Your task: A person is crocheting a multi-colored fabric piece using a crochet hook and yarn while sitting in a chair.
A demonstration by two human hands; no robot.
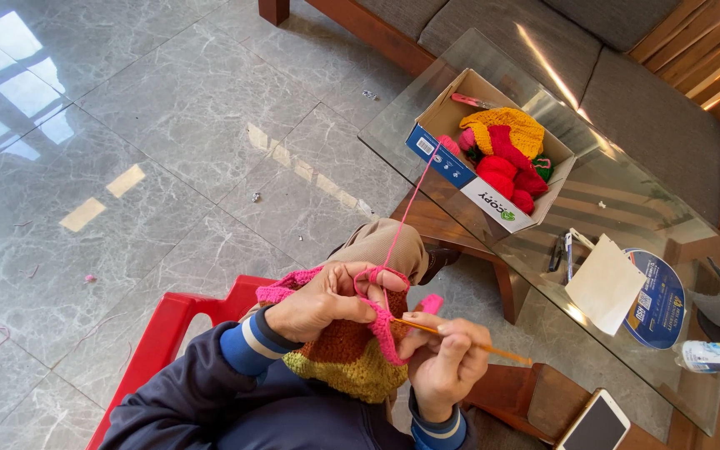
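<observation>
My left hand (314,302) has its fingers (352,287) closed on the upper edge of the crochet piece (347,354), with a loop of pink yarn (406,204) wound over the index finger. My right hand (443,362) has its fingers (427,321) closed around the crochet hook (477,344), a thin orange-yellow rod whose working end meets the pink border of the piece between both hands. The crochet piece rests on my lap, just below the hands; it shows a pink edge, an orange-brown band and a yellow-green band underneath. The pink yarn runs taut from my left index finger, over my knee, up to the cardboard box (460,171) on the glass surface (627,208) ahead (the box holds red, pink and yellow yarn work). On the same surface, to the right of the box, lie a pen (569,254), a folded white paper (604,283) and a round blue-labelled disc (658,300). A phone (596,423) lies face up on a wooden stool near my right hand. I sit on a red plastic chair (156,346) over a grey marble floor (168,125); a grey cushioned sofa (627,83) stands behind the surface.
</observation>
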